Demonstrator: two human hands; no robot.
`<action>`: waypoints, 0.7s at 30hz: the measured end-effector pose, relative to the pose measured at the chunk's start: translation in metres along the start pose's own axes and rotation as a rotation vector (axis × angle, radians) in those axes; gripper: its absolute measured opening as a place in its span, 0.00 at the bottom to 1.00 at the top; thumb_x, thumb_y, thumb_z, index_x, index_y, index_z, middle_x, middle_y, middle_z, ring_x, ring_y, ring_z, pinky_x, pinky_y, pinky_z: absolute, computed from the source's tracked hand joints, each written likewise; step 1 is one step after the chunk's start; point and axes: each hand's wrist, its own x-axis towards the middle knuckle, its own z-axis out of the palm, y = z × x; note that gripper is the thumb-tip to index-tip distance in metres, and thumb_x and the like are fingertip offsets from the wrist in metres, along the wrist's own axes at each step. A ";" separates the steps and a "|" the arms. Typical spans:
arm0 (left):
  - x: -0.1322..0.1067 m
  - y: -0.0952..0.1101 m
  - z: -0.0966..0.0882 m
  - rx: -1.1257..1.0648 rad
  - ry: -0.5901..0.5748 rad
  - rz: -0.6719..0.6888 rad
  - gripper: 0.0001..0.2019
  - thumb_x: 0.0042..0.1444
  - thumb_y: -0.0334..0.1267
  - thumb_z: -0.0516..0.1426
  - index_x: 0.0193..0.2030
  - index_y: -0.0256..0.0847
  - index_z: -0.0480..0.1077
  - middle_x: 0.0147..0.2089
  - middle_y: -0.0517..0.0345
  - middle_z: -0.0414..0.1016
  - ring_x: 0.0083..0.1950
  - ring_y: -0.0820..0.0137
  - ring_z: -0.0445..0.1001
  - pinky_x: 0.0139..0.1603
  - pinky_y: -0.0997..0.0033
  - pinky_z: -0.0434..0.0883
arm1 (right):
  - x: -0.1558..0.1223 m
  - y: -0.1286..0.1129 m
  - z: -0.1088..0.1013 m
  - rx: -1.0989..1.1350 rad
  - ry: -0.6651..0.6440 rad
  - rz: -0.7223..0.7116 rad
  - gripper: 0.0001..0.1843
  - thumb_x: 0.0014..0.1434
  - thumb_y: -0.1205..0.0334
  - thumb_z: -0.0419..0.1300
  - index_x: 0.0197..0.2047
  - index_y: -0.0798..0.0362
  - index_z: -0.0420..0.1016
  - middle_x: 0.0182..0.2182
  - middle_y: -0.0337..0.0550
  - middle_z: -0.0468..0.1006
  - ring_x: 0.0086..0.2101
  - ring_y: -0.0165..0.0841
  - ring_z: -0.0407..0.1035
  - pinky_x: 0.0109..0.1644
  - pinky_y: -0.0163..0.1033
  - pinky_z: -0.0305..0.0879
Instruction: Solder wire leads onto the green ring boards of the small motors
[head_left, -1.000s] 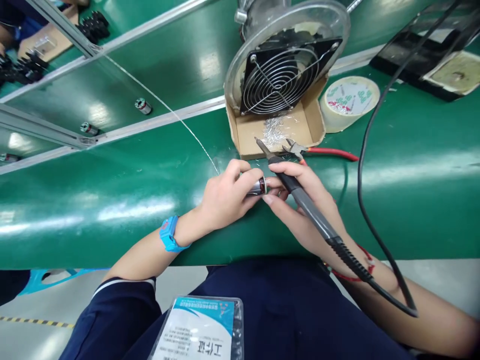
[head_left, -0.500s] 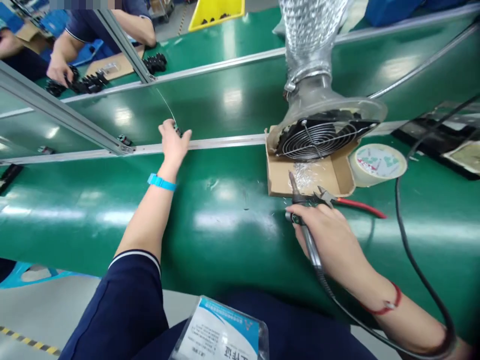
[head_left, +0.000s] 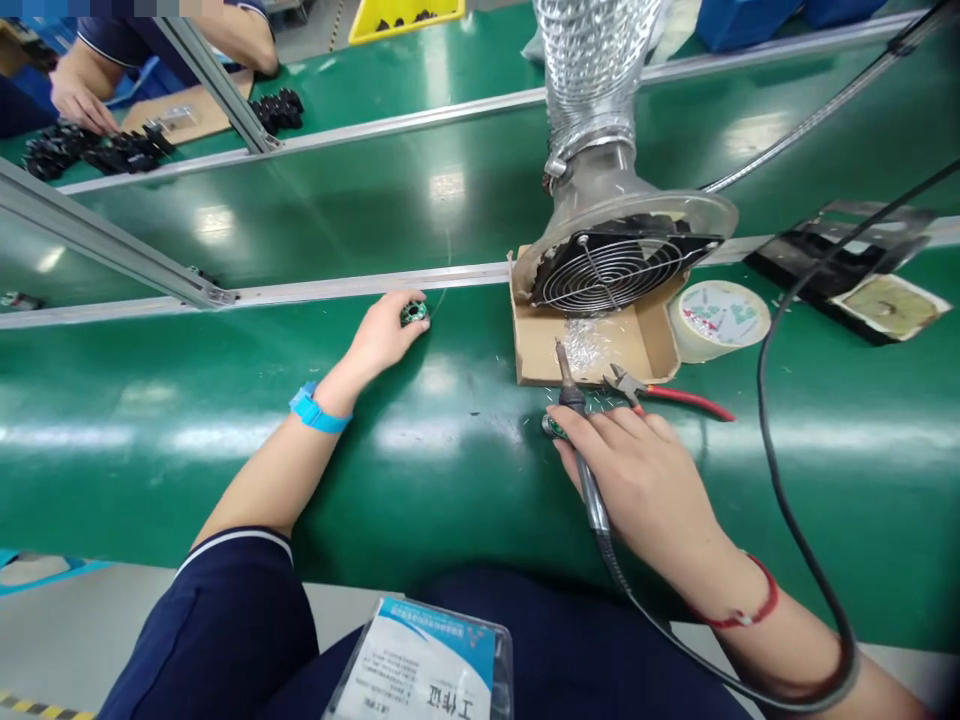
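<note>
My left hand [head_left: 384,335] reaches out over the green belt and grips a small round motor part [head_left: 413,314] near the metal rail. My right hand [head_left: 645,478] rests on the belt nearer to me, fingers wrapped round a soldering iron [head_left: 576,440] whose tip points toward the cardboard tray [head_left: 541,358]. A second small round part [head_left: 553,428] lies under my right fingertips.
A fume extractor fan [head_left: 616,268] with a foil duct stands over the cardboard tray of wire clippings. Red-handled cutters [head_left: 660,393], a tape roll [head_left: 718,318] and a soldering stand [head_left: 862,282] lie to the right. Another person's hands [head_left: 75,100] handle black parts at far left.
My left hand has drawn back from the far side of the rail toward me, bringing a small motor part. My right hand with the iron has stayed in place.
</note>
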 end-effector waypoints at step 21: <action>-0.130 0.128 0.049 -0.630 -0.495 0.109 0.30 0.72 0.38 0.49 0.77 0.47 0.45 0.40 0.57 0.78 0.29 0.77 0.71 0.33 0.72 0.71 | -0.037 0.013 0.001 1.019 0.215 0.505 0.26 0.68 0.65 0.57 0.66 0.37 0.66 0.41 0.35 0.84 0.33 0.30 0.79 0.41 0.40 0.79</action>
